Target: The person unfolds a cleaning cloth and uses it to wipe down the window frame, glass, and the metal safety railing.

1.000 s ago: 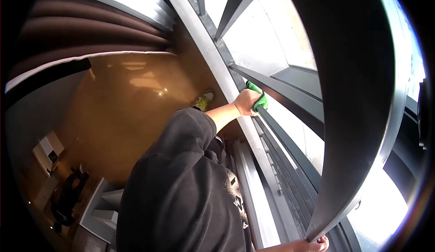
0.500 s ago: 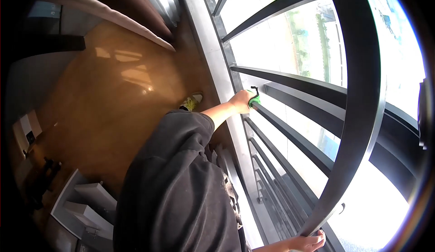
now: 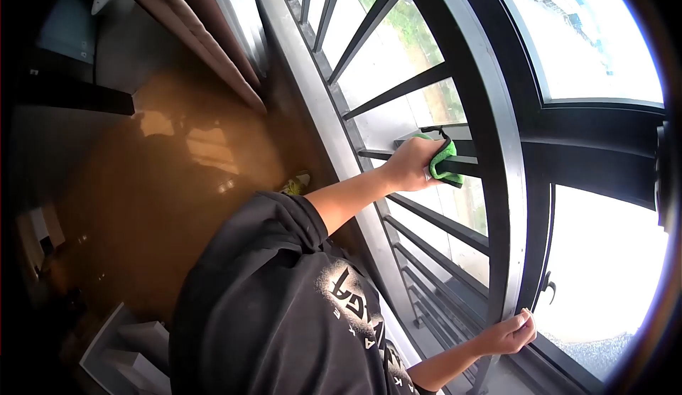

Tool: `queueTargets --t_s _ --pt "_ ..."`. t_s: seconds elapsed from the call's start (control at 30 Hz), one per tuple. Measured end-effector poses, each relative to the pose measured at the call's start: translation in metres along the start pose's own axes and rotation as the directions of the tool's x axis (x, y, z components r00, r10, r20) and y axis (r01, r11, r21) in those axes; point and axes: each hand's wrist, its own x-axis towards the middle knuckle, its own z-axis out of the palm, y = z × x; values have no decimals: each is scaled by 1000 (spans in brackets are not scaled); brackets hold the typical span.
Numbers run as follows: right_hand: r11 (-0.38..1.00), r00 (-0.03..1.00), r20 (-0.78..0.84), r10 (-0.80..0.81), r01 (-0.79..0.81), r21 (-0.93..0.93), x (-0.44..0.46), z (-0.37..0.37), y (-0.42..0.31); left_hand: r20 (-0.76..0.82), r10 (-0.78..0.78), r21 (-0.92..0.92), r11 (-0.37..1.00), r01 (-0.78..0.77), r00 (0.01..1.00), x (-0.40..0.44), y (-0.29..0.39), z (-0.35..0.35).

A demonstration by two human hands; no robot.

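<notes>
A green cloth [image 3: 445, 159] with a dark edge is wrapped around one dark bar of the window railing. My left hand [image 3: 412, 164] grips it there, fingers closed about the cloth and the bar, partway along toward the top rail [image 3: 506, 203]. A dark loop stands out from the cloth's far side. At the lower right my right hand [image 3: 510, 334] lies across the top rail, its wrist over it. Those fingers are curled and closed on the window side; whatever is in them, if anything, is hidden.
Several parallel bars [image 3: 444, 224] run between the pale sill [image 3: 312, 89] and the top rail. Behind stands a dark window frame [image 3: 590, 160] with a handle [image 3: 549, 288]. A brown curtain [image 3: 206, 33] hangs at upper left over the brown floor [image 3: 156, 203]. A shoe [image 3: 297, 183] shows below my left arm.
My left hand has slid with the green cloth along the bar, from near the sill toward the top rail. My right hand appears higher against the rail, and the view has shifted.
</notes>
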Motion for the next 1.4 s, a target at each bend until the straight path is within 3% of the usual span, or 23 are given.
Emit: queueTargets --t_s 0.07,0.17,0.23,0.3,0.37,0.4,0.43,0.47,0.5,0.57,0.7,0.73,0.77,0.8,0.83,0.87,0.9,0.97,1.1,1.17,1.2,1.3,1.4 --pt "999 999 3 -42 42 13 1 -1 -8 79 -73 -116 990 82 994 -5 -1 -5" --pt "992 993 -7 -121 121 28 2 -2 -7 47 -122 -212 969 129 991 -20 -8 -2" --pt "992 997 -13 -80 81 96 0 -3 -9 -40 -118 -327 940 99 992 -29 -12 -4" --pt "987 992 -32 -118 121 109 1 -3 -9 -25 -258 -428 876 223 966 -45 -20 -7" --pt "979 990 -54 -132 139 152 1 -3 -8 -139 -429 -547 785 292 893 -53 5 -10" --pt "974 988 -61 -144 152 165 0 -2 -5 -150 -345 -498 836 230 927 -56 24 -17" --pt "965 985 -51 -163 170 201 1 -5 -3 -157 -302 -602 784 151 940 -60 31 -19" --pt "948 988 -44 -146 152 279 1 -7 -1 -149 -188 -535 841 81 971 -66 35 -26" --pt "928 992 -31 -124 127 349 0 -10 1 -120 -245 -669 736 104 962 -78 40 -26" --pt "808 1000 -3 5 -2 589 -5 -18 12 -92 -305 -749 649 136 948 -85 67 -17" --pt "724 995 -78 57 12 690 -13 -37 46 -158 -245 -500 855 136 957 -101 79 45" --pt "772 992 -112 57 27 635 -13 -42 54 129 -285 -619 725 302 950 -104 82 52" --pt "798 990 -135 40 49 600 -15 -48 62 280 -302 -603 683 412 911 -106 82 67" --pt "822 988 -156 21 72 564 -15 -53 72 305 -324 -479 761 438 895 -101 77 92" --pt "843 984 -180 -3 99 529 -15 -57 80 165 -297 -231 916 329 941 -93 73 117" --pt "875 981 -192 -33 121 469 -15 -61 88 21 -255 23 967 255 967 -80 79 132" --pt "891 986 -168 -11 86 445 -17 -63 94 -148 -63 242 965 98 987 -65 89 137" --pt "916 991 -128 37 18 402 -24 -66 105 -186 -49 272 957 99 981 -64 88 139" --pt "939 988 114 101 -133 316 -47 -68 132 -75 98 333 941 -67 992 -47 80 120" --pt "958 982 171 80 -123 259 -57 -68 149 -96 125 372 925 -80 988 -31 93 111" --pt "964 981 180 78 -120 237 -59 -69 151 -145 156 363 927 -94 977 -25 96 115" --pt "988 995 102 19 -35 151 -58 -65 151 -284 16 176 984 36 959 -24 103 131" --pt "999 999 -24 25 -24 42 -56 -53 149 -289 61 122 992 -27 955 -21 91 132"
